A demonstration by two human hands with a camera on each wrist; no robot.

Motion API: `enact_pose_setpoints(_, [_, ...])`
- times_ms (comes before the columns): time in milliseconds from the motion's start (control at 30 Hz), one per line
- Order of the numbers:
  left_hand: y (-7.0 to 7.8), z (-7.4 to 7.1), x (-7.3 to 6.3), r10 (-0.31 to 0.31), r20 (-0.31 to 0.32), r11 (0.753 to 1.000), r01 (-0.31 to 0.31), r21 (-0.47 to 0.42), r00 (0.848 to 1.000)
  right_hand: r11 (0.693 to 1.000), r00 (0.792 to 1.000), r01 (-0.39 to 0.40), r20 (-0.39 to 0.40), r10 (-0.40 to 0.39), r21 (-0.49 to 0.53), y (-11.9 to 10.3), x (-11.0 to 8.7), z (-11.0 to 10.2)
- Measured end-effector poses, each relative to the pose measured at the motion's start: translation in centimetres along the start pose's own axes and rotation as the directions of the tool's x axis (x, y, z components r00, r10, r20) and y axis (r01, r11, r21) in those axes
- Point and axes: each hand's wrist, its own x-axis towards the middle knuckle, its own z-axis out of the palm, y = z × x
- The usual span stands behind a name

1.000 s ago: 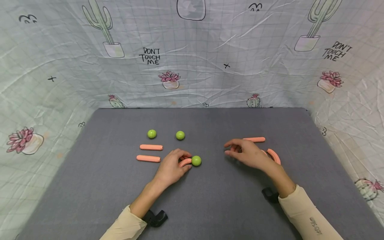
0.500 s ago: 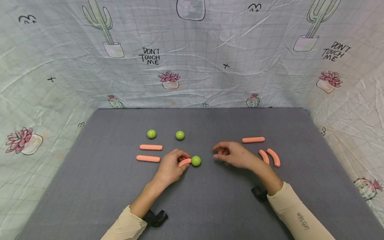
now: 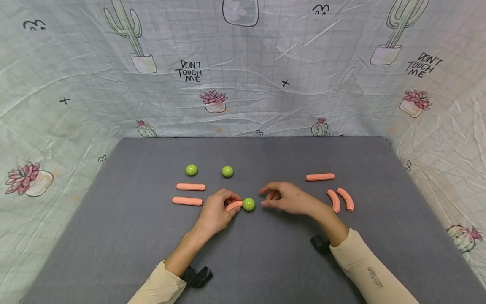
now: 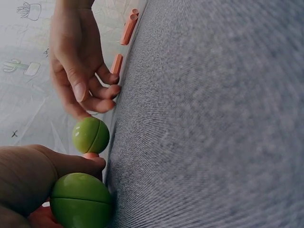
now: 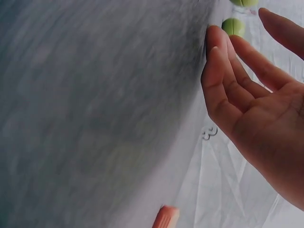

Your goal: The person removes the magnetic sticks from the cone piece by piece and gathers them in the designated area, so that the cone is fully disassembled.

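Note:
My left hand [image 3: 218,211] pinches a curved salmon-pink stick [image 3: 233,205] low over the grey table. A green ball [image 3: 248,204] is on the stick's right end. In the left wrist view, that green ball [image 4: 90,135] shows past the thumb, and a second green ball [image 4: 80,200] sits close under the hand, hidden from the head view. To the right of the held piece is my right hand [image 3: 290,198], fingers loosely bent and holding nothing, its fingertips a short gap from the ball. In the right wrist view, the right hand [image 5: 259,104] has thumb and fingers apart.
Two straight pink sticks [image 3: 191,186] lie left of my left hand, with a green ball [image 3: 191,170] and another green ball [image 3: 227,171] behind. At right are a straight stick [image 3: 320,177] and two curved sticks [image 3: 345,199]. A patterned cloth [image 3: 243,76] surrounds the table.
My right hand has moved left from the sticks on the right to near the ball, uncovering the curved sticks. The left hand and its piece have stayed almost still.

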Motion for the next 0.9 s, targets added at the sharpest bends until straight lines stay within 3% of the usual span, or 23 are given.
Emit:
enact_pose_setpoints(267, [0.2,0.0,0.0,0.002,0.006,1.000,-0.002,-0.023,1.000,0.999,0.998,0.020,0.056,-0.023,0.049,-1.0,0.9,0.8])
enact_pose_setpoints(567, [0.4,-0.1,0.1,-0.023,0.007,0.999,0.023,-0.035,1.000,0.995,0.997,0.038,0.065,-0.044,0.088,-1.3,1.3,1.3])
enact_pose_setpoints(900, [0.1,0.1,0.1,0.000,-0.008,0.999,0.000,-0.044,1.000,0.999,0.998,0.025,0.062,-0.027,0.039,-1.6,1.8,1.9])
